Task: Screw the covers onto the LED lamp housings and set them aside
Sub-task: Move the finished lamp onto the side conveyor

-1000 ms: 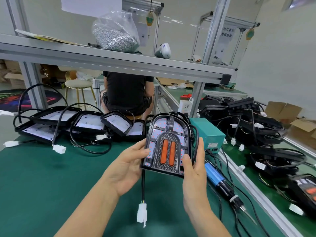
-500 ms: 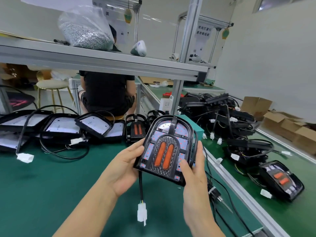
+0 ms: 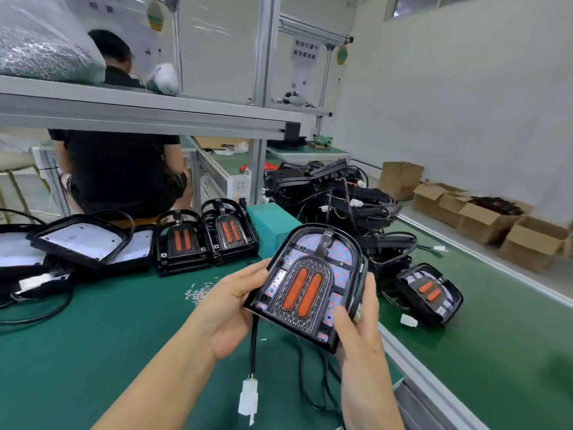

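Note:
I hold a black arch-shaped LED lamp with two orange strips above the green bench, tilted to the right. My left hand grips its left edge and my right hand grips its lower right corner. Its black cable hangs down to a white connector. Two covered lamps stand at the back of the bench. Open housings with white inserts lie to their left. One finished lamp lies on the right bench. Loose screws are scattered on the mat.
A pile of black lamps and cables sits at the back right beside a teal box. A person in black sits behind the bench. A metal rail divides the benches. Cardboard boxes line the floor by the wall.
My view has swung to the right and the lamp in my hands has moved right with it, toward the right bench. Both hands keep the same hold.

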### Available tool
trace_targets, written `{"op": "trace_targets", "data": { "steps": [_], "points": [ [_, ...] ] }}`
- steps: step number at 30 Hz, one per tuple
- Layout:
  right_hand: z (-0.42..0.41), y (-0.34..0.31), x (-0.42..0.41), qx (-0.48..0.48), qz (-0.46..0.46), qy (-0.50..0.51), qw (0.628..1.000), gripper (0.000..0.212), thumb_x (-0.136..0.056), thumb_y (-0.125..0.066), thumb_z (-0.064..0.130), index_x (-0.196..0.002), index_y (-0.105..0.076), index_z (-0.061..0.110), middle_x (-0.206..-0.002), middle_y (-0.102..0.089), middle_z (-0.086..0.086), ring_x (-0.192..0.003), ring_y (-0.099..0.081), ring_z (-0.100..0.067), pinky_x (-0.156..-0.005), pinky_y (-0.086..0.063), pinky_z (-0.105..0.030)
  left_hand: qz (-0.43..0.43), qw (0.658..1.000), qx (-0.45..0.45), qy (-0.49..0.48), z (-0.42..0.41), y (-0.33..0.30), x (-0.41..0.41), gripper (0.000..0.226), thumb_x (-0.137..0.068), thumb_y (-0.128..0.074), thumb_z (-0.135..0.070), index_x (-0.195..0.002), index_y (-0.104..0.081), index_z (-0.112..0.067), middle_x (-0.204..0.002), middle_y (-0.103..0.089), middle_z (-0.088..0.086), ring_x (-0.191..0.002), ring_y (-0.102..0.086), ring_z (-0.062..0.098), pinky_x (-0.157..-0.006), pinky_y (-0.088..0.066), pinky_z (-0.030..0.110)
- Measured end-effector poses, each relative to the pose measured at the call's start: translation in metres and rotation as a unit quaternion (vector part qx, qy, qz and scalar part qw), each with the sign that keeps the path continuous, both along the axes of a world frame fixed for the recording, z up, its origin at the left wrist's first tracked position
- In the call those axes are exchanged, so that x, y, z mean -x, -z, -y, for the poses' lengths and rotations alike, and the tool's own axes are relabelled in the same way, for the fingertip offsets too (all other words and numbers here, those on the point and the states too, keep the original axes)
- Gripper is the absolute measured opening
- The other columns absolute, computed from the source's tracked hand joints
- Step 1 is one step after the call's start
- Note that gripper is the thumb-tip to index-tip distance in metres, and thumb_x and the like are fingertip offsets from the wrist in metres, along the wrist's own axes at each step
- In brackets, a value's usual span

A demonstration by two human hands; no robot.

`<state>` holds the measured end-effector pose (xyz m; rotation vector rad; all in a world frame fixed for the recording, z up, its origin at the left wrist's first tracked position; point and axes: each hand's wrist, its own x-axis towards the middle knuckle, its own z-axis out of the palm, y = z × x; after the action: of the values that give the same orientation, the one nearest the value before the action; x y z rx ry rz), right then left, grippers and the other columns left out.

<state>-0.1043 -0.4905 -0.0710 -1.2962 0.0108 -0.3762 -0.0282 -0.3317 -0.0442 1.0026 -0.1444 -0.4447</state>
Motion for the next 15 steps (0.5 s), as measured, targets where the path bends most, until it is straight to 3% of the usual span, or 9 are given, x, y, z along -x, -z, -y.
{"op": "trace_targets", "data": {
  "steps": [6,8,11,15],
  "points": [
    [0.037,0.001,0.008,-0.004,-0.010,0.066,0.998,0.059,-0.094,-0.058,0.030,-0.116,-0.036,0.080,-0.119,-0.060,0.036,-0.108,-0.060,0.011,-0.079,-0.048,-0.015,-0.011,0.999,0.008,0.045,0.048,-0.003,-0.009,0.041,-0.076,-0.058,-0.012,-0.116,-0.068,-0.008,-0.114,-0.068,0.014,-0.089,-0.069,0.022,-0.081,-0.056,0.034],
    [0.050,0.001,0.010,-0.010,-0.011,0.092,0.996,0.061,-0.097,-0.056,0.026,-0.115,-0.036,0.080,-0.124,-0.057,0.036,-0.111,-0.058,0.012,-0.087,-0.047,-0.016,-0.018,0.998,-0.001,0.063,0.065,-0.003,-0.012,0.040,-0.076,-0.059,-0.013,-0.114,-0.069,-0.009,-0.113,-0.069,0.015,-0.086,-0.070,0.022,-0.079,-0.057,0.034],
    [0.069,0.000,0.013,-0.015,-0.014,0.125,0.992,0.062,-0.099,-0.055,0.022,-0.129,-0.034,0.072,-0.137,-0.052,0.028,-0.121,-0.055,0.004,-0.105,-0.041,-0.031,-0.024,0.996,-0.013,0.087,0.092,-0.003,-0.016,0.038,-0.079,-0.058,-0.013,-0.116,-0.068,-0.009,-0.114,-0.068,0.015,-0.090,-0.068,0.024,-0.082,-0.055,0.036],
    [0.097,0.000,0.016,-0.002,-0.011,0.159,0.987,0.063,-0.101,-0.049,0.015,-0.143,-0.030,0.057,-0.136,-0.055,0.025,-0.119,-0.056,0.003,-0.102,-0.042,-0.029,-0.035,0.994,-0.025,0.102,0.129,-0.003,-0.019,0.031,-0.091,-0.050,-0.008,-0.117,-0.067,-0.008,-0.115,-0.068,0.016,-0.089,-0.067,0.024,-0.085,-0.053,0.036]
  ]
}}
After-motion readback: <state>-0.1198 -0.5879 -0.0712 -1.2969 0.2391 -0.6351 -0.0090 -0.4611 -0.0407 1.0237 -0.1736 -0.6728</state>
